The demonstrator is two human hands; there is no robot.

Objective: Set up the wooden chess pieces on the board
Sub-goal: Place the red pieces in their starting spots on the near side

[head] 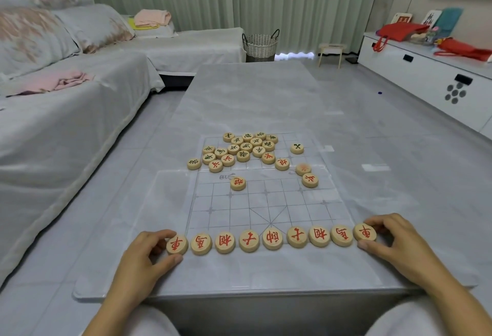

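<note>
Head view: on the board [266, 197], left grip [145, 253] pinches leftmost piece [177, 244], right grip [391, 237] rightmost piece [364, 232].

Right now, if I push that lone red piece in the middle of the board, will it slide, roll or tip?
Probably slide: the lone red piece is a low, flat disc lying on its face, so tipping seems unlikely. The board looks glossy, so it may skid easily. It would likely roll only if stood on edge.

Your left hand [149, 251] pinched the leftmost piece [177, 244] of the red row, your right hand [386, 239] the rightmost piece [364, 232]. Loose pieces [239, 149] lay clustered across the board [266, 202].
</note>
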